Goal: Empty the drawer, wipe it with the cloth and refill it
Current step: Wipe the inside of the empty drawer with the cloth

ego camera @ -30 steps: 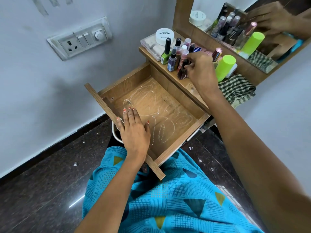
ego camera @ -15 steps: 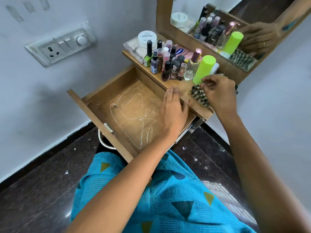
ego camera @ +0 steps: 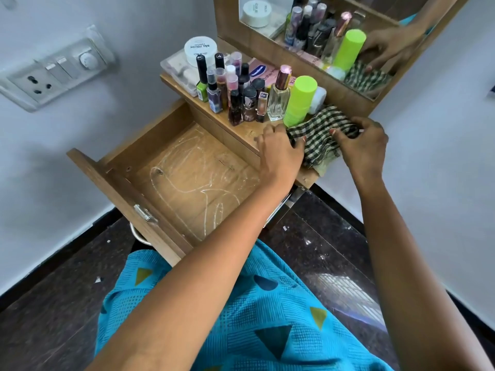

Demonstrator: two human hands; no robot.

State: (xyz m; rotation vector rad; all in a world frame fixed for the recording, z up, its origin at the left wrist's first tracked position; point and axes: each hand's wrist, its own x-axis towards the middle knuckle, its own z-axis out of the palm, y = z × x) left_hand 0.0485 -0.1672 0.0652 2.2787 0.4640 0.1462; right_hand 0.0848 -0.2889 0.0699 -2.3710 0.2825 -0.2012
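Observation:
The wooden drawer (ego camera: 139, 188) is pulled out and holds nothing; white streaks mark its floor. A green-and-black checked cloth (ego camera: 318, 135) lies bunched on the right end of the wooden shelf (ego camera: 241, 127) above it. My right hand (ego camera: 361, 145) grips the cloth from the right. My left hand (ego camera: 278, 151) has its fingers closed on the cloth's left edge. Several nail polish bottles (ego camera: 235, 95), a glass perfume bottle (ego camera: 278, 97) and a lime green can (ego camera: 300, 100) stand on the shelf to the cloth's left.
A mirror (ego camera: 321, 30) in a wooden frame rises behind the shelf. A white jar (ego camera: 201, 49) sits on a clear box at the shelf's far left. A wall socket panel (ego camera: 53, 73) is on the left wall. My blue-clad lap is below the drawer, over dark floor.
My left hand left the drawer's front edge and moved up right to the cloth. My right hand moved from the bottles to the cloth and gripped it.

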